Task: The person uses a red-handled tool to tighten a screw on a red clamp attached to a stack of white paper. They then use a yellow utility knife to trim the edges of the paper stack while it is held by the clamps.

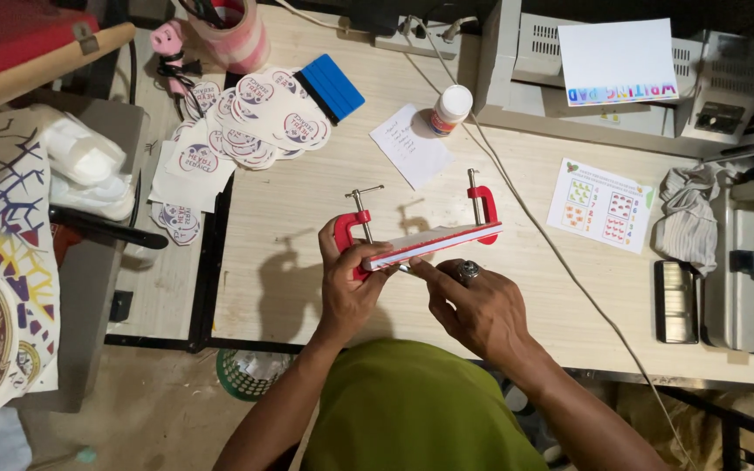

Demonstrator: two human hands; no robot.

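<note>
A thin stack of white paper with a red edge (434, 244) is clamped by two red screw clamps, one at its left end (353, 228) and one at its right end (483, 209). My left hand (348, 283) grips the left end of the stack and the left clamp. My right hand (473, 305), a ring on one finger, touches the underside of the stack with its fingertips. The stack is held a little above the wooden table (307, 209), tilted up to the right.
Round stickers (255, 122), a blue squeegee (333, 85), a tape roll (230, 33), a white bottle (451, 108) and a paper note (410, 144) lie at the back. A cord (551, 249) crosses the table. A printed sheet (602, 205), a cloth (687, 218) and machines sit right.
</note>
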